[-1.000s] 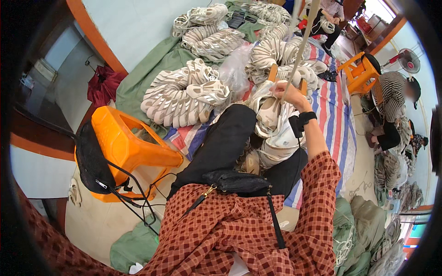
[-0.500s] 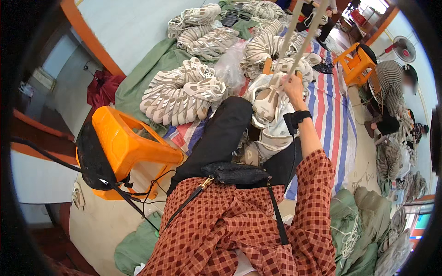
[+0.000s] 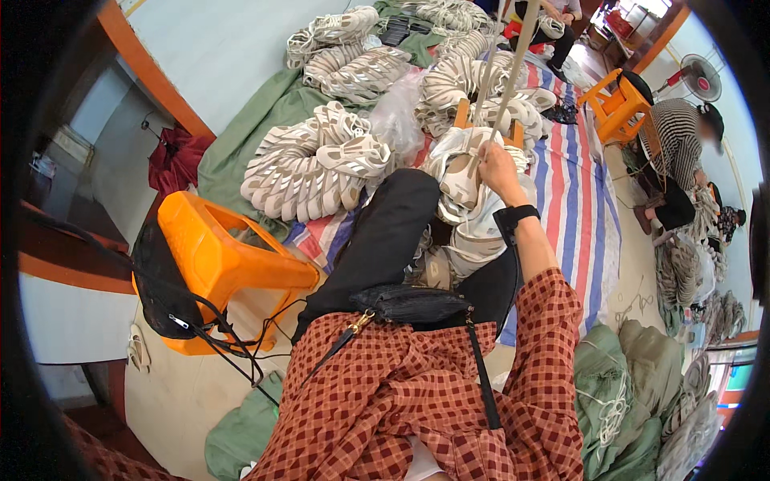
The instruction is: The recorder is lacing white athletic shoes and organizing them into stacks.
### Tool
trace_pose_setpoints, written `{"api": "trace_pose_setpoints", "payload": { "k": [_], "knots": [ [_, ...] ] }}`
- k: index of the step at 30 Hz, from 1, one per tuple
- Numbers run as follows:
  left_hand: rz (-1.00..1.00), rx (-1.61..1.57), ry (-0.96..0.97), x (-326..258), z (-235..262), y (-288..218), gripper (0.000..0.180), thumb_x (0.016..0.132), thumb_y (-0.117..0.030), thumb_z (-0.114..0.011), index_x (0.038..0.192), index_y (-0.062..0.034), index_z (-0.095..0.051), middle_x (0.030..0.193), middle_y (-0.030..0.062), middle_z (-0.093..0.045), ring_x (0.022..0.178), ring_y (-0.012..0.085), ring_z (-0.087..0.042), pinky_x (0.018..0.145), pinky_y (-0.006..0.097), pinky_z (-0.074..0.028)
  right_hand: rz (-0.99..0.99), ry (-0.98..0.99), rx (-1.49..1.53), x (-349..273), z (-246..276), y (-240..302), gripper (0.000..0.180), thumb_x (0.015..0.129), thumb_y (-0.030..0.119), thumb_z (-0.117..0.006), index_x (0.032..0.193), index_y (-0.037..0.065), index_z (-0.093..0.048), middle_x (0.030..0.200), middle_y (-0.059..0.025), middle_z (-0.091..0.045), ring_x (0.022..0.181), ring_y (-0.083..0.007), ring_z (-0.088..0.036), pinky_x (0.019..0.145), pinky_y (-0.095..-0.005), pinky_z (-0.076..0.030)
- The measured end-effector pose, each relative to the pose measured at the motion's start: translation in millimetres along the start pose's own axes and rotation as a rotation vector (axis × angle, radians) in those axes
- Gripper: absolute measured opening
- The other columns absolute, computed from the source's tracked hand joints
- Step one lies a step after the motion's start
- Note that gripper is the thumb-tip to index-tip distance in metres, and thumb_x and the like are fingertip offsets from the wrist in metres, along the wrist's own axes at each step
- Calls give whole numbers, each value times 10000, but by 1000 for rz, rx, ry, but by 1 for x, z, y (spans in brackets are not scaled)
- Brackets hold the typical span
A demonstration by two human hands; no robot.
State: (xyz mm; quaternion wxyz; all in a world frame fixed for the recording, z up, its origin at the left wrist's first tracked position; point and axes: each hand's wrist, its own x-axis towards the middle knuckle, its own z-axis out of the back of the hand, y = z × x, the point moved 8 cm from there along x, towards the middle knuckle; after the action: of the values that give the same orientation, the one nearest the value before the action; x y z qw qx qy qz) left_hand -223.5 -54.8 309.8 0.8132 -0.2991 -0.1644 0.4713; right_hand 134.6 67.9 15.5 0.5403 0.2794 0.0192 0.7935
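- Closed in a grip, the right hand (image 3: 496, 164) holds a pale cord (image 3: 513, 72) that runs up and away toward the top of the view; a black watch (image 3: 516, 215) sits on that wrist.
- Left hand is out of sight.
- Just below the hand, a heap of white shoe parts (image 3: 469, 204) lies on and beside the person's lap, touching the black trouser leg (image 3: 377, 248).
- A small black bag (image 3: 409, 303) on a strap rests at the waist of the red checked shirt (image 3: 417, 401).
- Beneath everything, a striped mat (image 3: 577, 200) in blue, red and white covers the floor, with a green cloth (image 3: 241, 148) beside it.
- More bundles of white shoe parts (image 3: 309, 172) lie on the mat and cloth, reaching back toward the pale wall (image 3: 216, 48).
- An orange stool (image 3: 216, 264) lies tipped at the left; another orange stool (image 3: 616, 104) stands at the far right.
- Another person in a striped top (image 3: 678, 148) sits near a fan (image 3: 696, 76).
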Motion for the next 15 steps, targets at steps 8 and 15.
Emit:
{"api": "trace_pose_setpoints", "payload": {
  "k": [8,15],
  "knots": [
    [41,73,-36,7,-17,28,241,853,-231,-538,922,-3,-575,844,124,-576,767,218,-571,663,316,-464,-240,123,291,-17,13,1,194,707,128,-618,842,4,-557,726,-171,-594,681,-361,-573,646,-400,-469],
    [9,156,-19,48,-35,41,259,849,-243,-545,934,-1,-582,861,133,-587,786,227,-580,676,320,-468,-95,158,573,-16,43,64,205,860,138,-495,900,-29,-607,850,-164,-628,717,-256,-606,661,-339,-479]
  ]
}}
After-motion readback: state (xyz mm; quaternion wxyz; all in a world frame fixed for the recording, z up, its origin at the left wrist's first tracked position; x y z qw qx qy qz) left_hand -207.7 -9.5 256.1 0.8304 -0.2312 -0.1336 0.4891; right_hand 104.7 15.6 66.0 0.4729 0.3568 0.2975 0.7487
